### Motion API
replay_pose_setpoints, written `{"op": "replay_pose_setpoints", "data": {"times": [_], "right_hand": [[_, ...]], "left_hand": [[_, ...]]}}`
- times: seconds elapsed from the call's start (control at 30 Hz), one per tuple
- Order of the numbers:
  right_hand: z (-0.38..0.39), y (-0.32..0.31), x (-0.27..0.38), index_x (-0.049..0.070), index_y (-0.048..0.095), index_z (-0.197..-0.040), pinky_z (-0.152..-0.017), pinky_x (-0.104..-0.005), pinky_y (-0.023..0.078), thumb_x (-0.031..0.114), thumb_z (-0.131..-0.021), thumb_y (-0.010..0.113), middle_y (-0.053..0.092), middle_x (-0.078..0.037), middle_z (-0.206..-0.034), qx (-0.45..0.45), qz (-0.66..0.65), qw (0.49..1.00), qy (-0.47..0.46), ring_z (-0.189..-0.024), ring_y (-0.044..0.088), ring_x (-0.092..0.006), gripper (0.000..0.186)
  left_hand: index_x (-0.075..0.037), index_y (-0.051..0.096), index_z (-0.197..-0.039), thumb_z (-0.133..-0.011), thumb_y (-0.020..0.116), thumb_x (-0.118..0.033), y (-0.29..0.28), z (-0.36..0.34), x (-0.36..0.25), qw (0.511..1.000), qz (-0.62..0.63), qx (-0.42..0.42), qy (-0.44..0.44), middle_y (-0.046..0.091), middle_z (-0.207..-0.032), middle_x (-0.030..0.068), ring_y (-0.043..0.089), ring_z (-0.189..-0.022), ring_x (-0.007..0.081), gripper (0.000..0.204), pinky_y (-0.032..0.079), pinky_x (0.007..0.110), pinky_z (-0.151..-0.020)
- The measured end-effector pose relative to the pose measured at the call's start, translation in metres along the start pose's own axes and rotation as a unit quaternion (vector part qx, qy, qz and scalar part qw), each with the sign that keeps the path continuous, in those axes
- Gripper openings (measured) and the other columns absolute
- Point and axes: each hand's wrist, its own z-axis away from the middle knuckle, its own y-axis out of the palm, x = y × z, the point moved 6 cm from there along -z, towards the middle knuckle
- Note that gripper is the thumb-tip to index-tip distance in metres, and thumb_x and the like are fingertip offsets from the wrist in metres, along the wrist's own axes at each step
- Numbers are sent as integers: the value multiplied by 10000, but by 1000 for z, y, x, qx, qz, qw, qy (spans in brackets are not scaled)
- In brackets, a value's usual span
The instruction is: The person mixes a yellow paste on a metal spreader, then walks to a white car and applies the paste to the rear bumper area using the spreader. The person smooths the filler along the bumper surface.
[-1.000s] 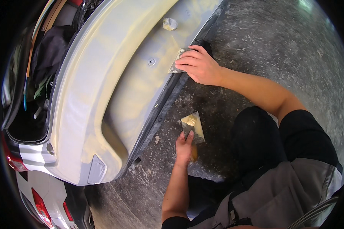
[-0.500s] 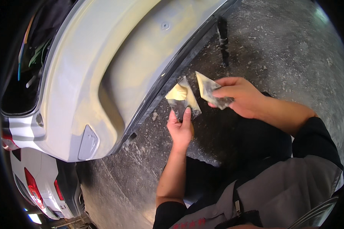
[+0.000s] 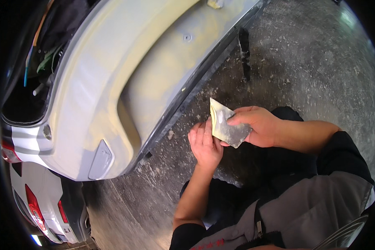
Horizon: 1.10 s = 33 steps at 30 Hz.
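Observation:
My right hand (image 3: 260, 125) grips a flat, grey putty spreader (image 3: 231, 129), thumb on its upper face. Pale yellow putty (image 3: 213, 114) lines the spreader's left edge. Close against that edge is my left hand (image 3: 206, 143), its fingers curled. The second putty spreader, which it held earlier, is now hidden behind the hands and the first spreader. Ahead and to the left is a car's bumper (image 3: 83, 91), its pale grey surface covered with yellowish patches. Both hands are apart from the bumper.
A dark trim strip (image 3: 191, 81) runs along the bumper's lower edge. The open car interior (image 3: 33, 62) is at the far left, with a white car (image 3: 46, 200) below it. Speckled grey concrete floor (image 3: 312, 62) lies right. My knees are bent beneath my hands.
Both hands have come together. The left hand has turned over, hiding its putty-loaded spreader, and the right hand's spreader has moved down against it. The view has shifted slightly.

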Motion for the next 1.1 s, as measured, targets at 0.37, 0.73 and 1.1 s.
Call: {"op": "replay_pose_setpoints", "data": {"times": [0.37, 0.73, 1.1], "right_hand": [[-36, 44, 191, 110, 750, -1136, -991, -402, 488, -12, -812, 718, 677, -38, -1237, -112, 590, 319, -733, -1125, 621, -257, 348], [-80, 67, 189, 162, 774, -1036, -1066, -452, 415, 109, -854, 653, 716, 47, -1143, -140, 575, 217, -776, -1126, 615, -176, 225], [-63, 44, 188, 150, 764, -1064, -1067, -446, 409, 62, -844, 676, 712, 21, -1161, -161, 563, 240, -774, -1148, 613, -179, 253]], "left_hand": [[4, 685, -1192, -990, 656, -43, 58, 53, 61, 821, 383, 72, -419, 708, -1101, -8, 590, -991, 58, 209, 475, 231, -871], [-4, 683, -1211, -986, 667, -67, 62, 63, 69, 815, 358, 102, -443, 712, -1099, -12, 600, -996, 67, 234, 468, 236, -911], [-6, 691, -1205, -983, 674, -71, 62, 69, 71, 790, 404, 86, -453, 713, -1104, -7, 601, -1001, 67, 232, 472, 239, -916]]}}
